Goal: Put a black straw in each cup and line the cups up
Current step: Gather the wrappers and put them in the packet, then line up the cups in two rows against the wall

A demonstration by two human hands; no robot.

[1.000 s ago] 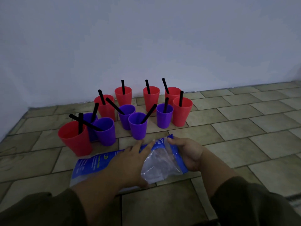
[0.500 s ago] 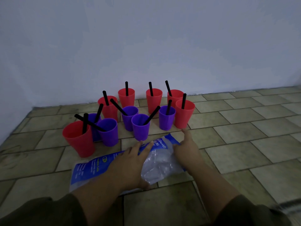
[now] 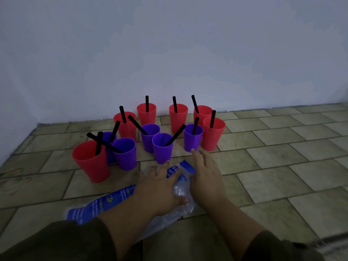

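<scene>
Several red and purple cups stand in a loose cluster on the tiled floor near the wall, each with a black straw in it. The nearest red cup [image 3: 91,162] is at the left; a purple cup [image 3: 162,147] stands just beyond my left hand, and another purple cup [image 3: 193,137] sits next to a red cup [image 3: 213,133] at the right. My left hand [image 3: 160,187] rests flat on a blue and clear plastic bag [image 3: 105,202]. My right hand [image 3: 206,172] reaches forward with straight fingers, its fingertips close to the right purple cup, holding nothing.
A pale wall [image 3: 169,53] rises right behind the cups and turns a corner at the far left. Tiled floor [image 3: 282,157] stretches to the right of the cluster. My dark sleeves fill the bottom of the view.
My right hand let go of the bag's end and moved forward toward the right purple cup. My left hand stayed on the bag.
</scene>
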